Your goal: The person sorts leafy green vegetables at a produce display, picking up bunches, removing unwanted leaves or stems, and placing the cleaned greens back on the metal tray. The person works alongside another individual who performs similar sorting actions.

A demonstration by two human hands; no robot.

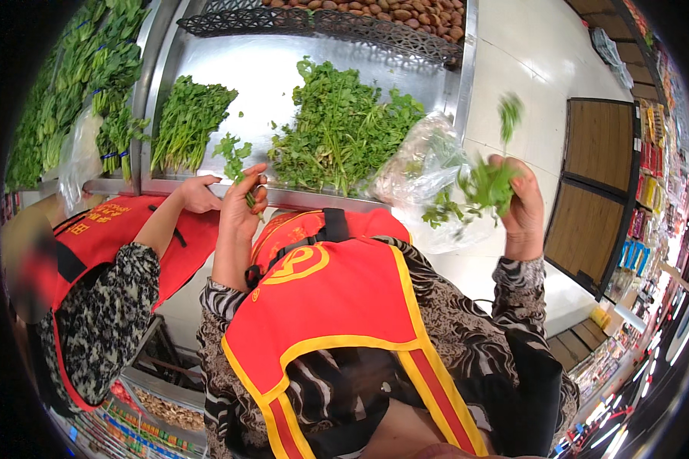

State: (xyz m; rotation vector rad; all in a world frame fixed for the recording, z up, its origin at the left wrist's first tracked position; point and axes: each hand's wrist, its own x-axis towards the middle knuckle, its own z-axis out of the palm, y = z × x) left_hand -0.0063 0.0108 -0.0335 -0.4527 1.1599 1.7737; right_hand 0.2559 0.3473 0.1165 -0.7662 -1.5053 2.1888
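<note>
My left hand [244,198] grips the stems of a small coriander sprig [232,154], leaves pointing up, above the front edge of the metal display tray [252,63]. On the right, my right hand [522,198] holds loose coriander leaves [488,186] beyond the tray's corner; they are blurred. A blurred green sprig [510,115] shows just above its fingers. Close to this hand is a clear plastic bag [419,163] with some greens inside, hanging over the tray's front corner. Between my hands lies a large loose coriander pile [344,120]. A neater coriander bunch [189,120] rests at the tray's left.
Left of me stands a co-worker in a red apron [132,229], one hand [200,194] near my left wrist. A black plastic divider [321,26] holds back brown produce [402,11]. Tied leafy greens [103,74] and another plastic bag [80,158] lie left. Wooden-topped boxes [597,143] stand right.
</note>
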